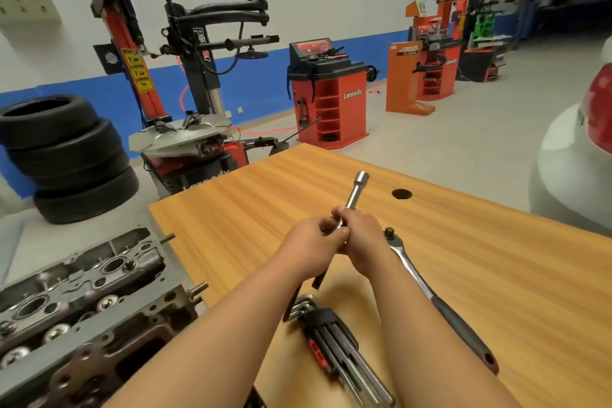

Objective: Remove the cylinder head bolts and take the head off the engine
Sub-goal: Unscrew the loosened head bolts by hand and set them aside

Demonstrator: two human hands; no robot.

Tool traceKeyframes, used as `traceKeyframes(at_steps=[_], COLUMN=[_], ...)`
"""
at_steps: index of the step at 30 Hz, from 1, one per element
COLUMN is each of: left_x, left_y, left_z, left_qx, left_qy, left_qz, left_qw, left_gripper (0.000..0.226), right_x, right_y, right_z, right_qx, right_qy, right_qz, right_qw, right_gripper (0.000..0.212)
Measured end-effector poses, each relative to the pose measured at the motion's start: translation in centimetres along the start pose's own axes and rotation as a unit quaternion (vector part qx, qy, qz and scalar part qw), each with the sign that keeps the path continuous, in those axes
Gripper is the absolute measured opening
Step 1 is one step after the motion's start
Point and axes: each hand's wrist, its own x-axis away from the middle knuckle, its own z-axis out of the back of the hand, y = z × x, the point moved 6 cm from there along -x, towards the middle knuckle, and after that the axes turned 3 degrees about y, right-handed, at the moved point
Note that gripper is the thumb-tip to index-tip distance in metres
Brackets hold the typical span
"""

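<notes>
Cylinder head point(82, 291): off desk's point(480, 275) left edge, long axis slanting toward its far-left corner. Hex-key holder point(326, 318), near edge: keys point(364, 381) clipped in. Your left hand point(311, 242) and right hand point(362, 238) both grip socket extension point(356, 190), tip pointing at far edge.

Bright, even light is given from overhead. Soft shadows are cast on the wooden table point(496, 275). Straight lines are bowed toward the edges. The cylinder head point(82, 291), near left, and tyres point(66, 156), far left, are smeared by blur.
</notes>
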Motion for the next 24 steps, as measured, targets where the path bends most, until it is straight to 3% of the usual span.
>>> traceKeyframes(at_steps=[3,5,11,14,18,24], left_x=[-2.6,-4.3,-7.3,-6.5,-4.4,-2.2], left_y=[-0.4,-0.5,-0.4,-2.0,-4.1,-4.6], left_z=[-1.7,-2.8,-4.7,-5.1,-5.5,-4.1], left_qx=[-0.016,-0.016,-0.022,-0.162,-0.333,-0.285], left_qy=[0.055,0.062,0.069,0.016,-0.030,0.014], left_qz=[0.013,0.007,-0.002,-0.009,-0.039,-0.011], left_qw=[0.998,0.998,0.997,0.987,0.941,0.958], left_gripper=[0.054,0.052,0.050,0.052,0.048,0.053], right_x=[-2.2,-3.0,-3.8,-3.9,-4.0,-2.4], right_y=[0.0,0.5,2.3,2.9,3.0,2.7], right_z=[4.1,6.2,5.5,5.6,5.8,4.3], right_qx=[0.085,0.118,0.152,0.147,0.175,0.140], right_qy=[0.148,0.184,0.101,0.090,0.099,0.043], right_qz=[0.010,-0.014,-0.023,-0.028,-0.010,-0.031], right_qw=[0.985,0.976,0.983,0.985,0.980,0.989], right_gripper=[0.021,0.024,0.023,0.020,0.020,0.031])
